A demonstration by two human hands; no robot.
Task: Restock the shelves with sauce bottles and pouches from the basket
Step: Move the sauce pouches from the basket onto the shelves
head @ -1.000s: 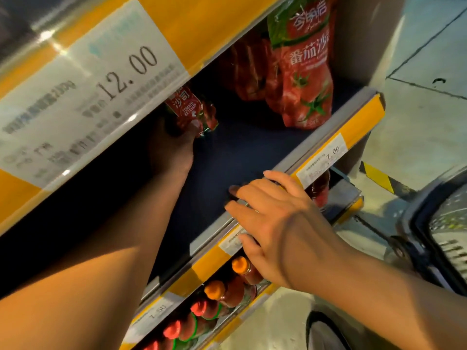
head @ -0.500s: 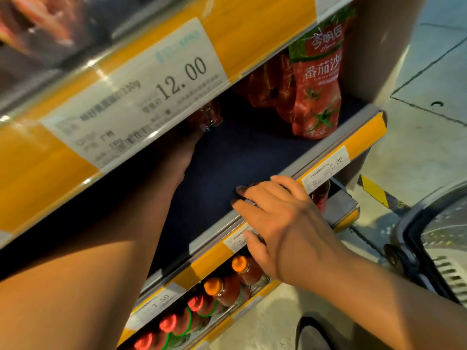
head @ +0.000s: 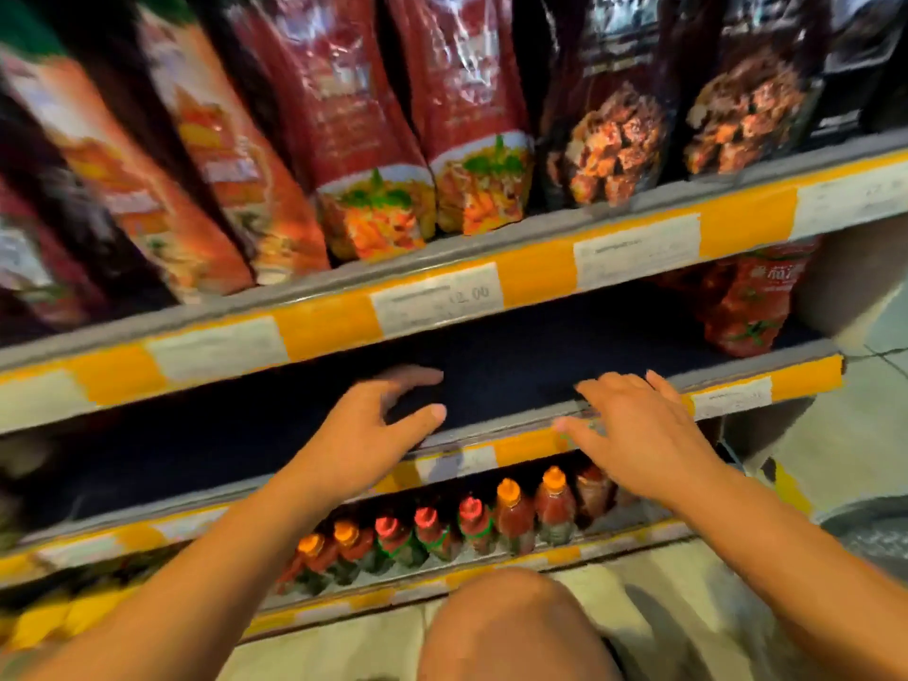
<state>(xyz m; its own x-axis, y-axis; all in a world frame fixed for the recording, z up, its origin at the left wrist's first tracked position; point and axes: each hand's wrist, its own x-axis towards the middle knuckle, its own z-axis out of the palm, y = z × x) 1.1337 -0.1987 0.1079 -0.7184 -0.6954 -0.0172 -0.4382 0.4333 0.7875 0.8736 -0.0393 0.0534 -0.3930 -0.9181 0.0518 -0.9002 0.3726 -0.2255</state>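
Sauce pouches: red tomato-printed pouch (head: 751, 307) stands at the far right of the dark middle shelf (head: 516, 356).
Progress: most of that shelf looks bare; restocking seems unfinished.
Bottles: orange- and red-capped sauce bottles (head: 467, 528) line the bottom shelf.
Grip: left hand (head: 363, 435) and right hand (head: 638, 435) both spread, holding nothing.
Basket: not seen.

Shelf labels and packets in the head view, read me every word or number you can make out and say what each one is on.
"2.00", with any digit before it smeared: white price tag on the upper shelf rail.
Two Chinese characters, possibly "番茄", blurred: red tomato pouch at the middle shelf's right end.
Other white price tags: blurred, unreadable.
Top shelf pouches: print blurred, unreadable.
Bottom shelf bottles: labels unreadable.
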